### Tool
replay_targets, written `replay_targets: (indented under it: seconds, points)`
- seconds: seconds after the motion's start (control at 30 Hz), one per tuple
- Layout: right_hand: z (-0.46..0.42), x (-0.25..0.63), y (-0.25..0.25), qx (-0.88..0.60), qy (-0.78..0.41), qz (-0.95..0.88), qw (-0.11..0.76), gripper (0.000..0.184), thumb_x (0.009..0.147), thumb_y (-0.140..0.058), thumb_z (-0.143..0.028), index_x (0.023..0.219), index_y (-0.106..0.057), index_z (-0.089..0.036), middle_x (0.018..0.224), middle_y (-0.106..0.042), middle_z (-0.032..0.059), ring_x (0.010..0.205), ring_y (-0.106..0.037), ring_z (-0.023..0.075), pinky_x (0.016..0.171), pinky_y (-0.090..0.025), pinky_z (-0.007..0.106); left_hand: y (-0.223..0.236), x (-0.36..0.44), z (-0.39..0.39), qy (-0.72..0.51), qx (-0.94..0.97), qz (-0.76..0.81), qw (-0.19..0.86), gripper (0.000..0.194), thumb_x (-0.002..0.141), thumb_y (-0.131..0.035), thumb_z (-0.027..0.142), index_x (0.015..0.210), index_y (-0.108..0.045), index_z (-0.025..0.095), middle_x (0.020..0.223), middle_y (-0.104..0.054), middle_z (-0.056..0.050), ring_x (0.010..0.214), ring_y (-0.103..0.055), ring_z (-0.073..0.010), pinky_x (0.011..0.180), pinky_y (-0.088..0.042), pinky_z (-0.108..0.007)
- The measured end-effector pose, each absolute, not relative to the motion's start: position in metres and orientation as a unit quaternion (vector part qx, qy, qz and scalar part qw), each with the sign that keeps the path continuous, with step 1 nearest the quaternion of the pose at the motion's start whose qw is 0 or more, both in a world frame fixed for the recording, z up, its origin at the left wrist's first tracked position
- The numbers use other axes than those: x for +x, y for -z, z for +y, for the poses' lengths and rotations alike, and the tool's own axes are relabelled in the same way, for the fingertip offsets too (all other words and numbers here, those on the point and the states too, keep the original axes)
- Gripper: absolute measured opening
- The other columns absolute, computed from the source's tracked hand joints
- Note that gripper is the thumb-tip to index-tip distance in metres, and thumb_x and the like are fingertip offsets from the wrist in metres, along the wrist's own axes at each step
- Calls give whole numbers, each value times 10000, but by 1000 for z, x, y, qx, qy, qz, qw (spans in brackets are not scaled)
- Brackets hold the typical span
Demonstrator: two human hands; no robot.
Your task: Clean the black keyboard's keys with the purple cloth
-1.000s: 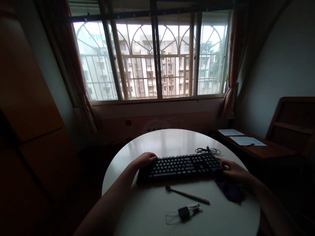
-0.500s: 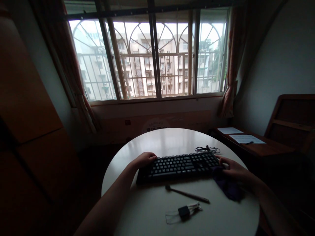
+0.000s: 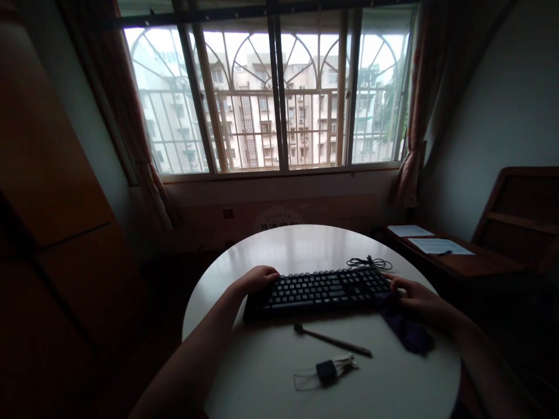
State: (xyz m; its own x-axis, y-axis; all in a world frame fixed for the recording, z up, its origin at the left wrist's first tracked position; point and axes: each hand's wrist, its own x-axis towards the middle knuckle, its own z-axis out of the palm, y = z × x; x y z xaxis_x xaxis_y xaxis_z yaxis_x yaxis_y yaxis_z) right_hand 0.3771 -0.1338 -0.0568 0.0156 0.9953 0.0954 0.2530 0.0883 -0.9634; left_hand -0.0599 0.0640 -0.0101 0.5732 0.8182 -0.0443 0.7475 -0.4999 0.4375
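Observation:
A black keyboard (image 3: 314, 294) lies across the white round table (image 3: 297, 241). My left hand (image 3: 258, 278) is closed around its left end, thumb on top near the back corner. At the other end, my right hand (image 3: 413, 297) grips the right edge with thumb and fingers. A purple cloth (image 3: 406, 329) hangs from under that same hand onto the tabletop; how the lower fingers hold it is partly hidden. In front of the keyboard rests a toothbrush-like brush (image 3: 336, 342) with a dark head. Nearer to me is a keycap puller (image 3: 326, 370) with a black grip and wire loops.
Behind the keyboard's right half sits its coiled black cable (image 3: 369, 263). To the right, papers (image 3: 441, 245) and a pen (image 3: 445, 253) lie on a low brown wooden surface (image 3: 489, 265). A barred window (image 3: 279, 105) fills the far wall, and a wooden cabinet (image 3: 56, 203) stands left.
The view has shifted slightly. Both hands keep their places at the keyboard's ends, and the brush, puller and cloth lie as before.

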Motion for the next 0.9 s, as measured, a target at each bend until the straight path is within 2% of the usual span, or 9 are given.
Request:
replay_targets:
  seconds: [0.1, 0.23, 0.33, 0.53, 0.6, 0.67, 0.73, 0.8, 0.9]
  points:
    - [-137, 381, 53, -529, -435, -557, 469, 353, 663, -803, -432, 732, -574, -173, 1417, -549, 139, 794, -702, 269, 535, -532, 299, 11, -60, 65, -84, 860, 458, 209, 415, 882, -466, 430, 1074, -737, 182, 1046, -740, -54, 953, -658, -231, 825, -472, -277]
    - [-141, 382, 45, -516, -439, -558, 480, 308, 629, -816, -376, 700, -599, -170, 1384, -582, 135, 903, -690, 329, 671, -572, 371, 14, -62, 68, -84, 862, 454, 208, 413, 885, -465, 436, 1073, -737, 189, 1045, -742, -47, 947, -661, -229, 814, -474, -275]
    - [-143, 382, 42, -522, -441, -557, 472, 321, 635, -812, -399, 711, -600, -171, 1406, -566, 129, 903, -692, 337, 710, -577, 401, 15, -62, 70, -85, 866, 450, 201, 411, 886, -460, 442, 1062, -739, 195, 1042, -743, -43, 949, -661, -225, 818, -471, -271]
    - [-143, 381, 46, -501, -456, -551, 488, 333, 648, -833, -395, 776, -617, -176, 1423, -552, 128, 957, -689, 330, 742, -577, 376, 14, -61, 69, -84, 867, 452, 194, 423, 879, -448, 433, 1054, -740, 182, 1037, -741, -52, 941, -661, -227, 813, -470, -268]
    - [-139, 381, 49, -495, -462, -545, 495, 388, 642, -843, -409, 901, -655, -190, 1369, -594, 141, 1006, -682, 337, 772, -577, 383, 13, -60, 67, -84, 867, 451, 195, 431, 880, -440, 437, 1047, -740, 175, 1029, -742, -56, 933, -662, -228, 801, -473, -268]
    - [-135, 381, 53, -506, -459, -537, 495, 584, 626, -854, -429, 1123, -647, -202, 1300, -634, 165, 1051, -672, 350, 805, -577, 404, 11, -59, 66, -85, 867, 451, 194, 434, 882, -438, 441, 1043, -740, 174, 1028, -742, -57, 927, -662, -229, 797, -475, -269]
    - [-130, 382, 58, -526, -445, -531, 493, 779, 625, -854, -435, 1311, -566, -204, 1265, -646, 183, 1086, -664, 359, 831, -578, 412, 10, -58, 64, -85, 867, 453, 189, 433, 882, -440, 439, 1044, -740, 173, 1028, -742, -60, 923, -663, -231, 799, -474, -273]
    - [-127, 382, 62, -541, -428, -538, 485, 862, 640, -847, -430, 1398, -499, -208, 1271, -639, 186, 1123, -650, 363, 857, -578, 408, 10, -57, 63, -84, 866, 456, 185, 430, 885, -439, 432, 1045, -741, 172, 1029, -742, -62, 923, -664, -232, 802, -473, -275]
    - [-126, 380, 64, -550, -397, -565, 470, 885, 675, -826, -429, 1449, -446, -230, 1326, -614, 167, 1177, -622, 365, 914, -566, 418, 9, -55, 62, -83, 865, 461, 178, 418, 887, -440, 423, 1038, -746, 181, 1033, -744, -58, 934, -664, -231, 802, -470, -271]
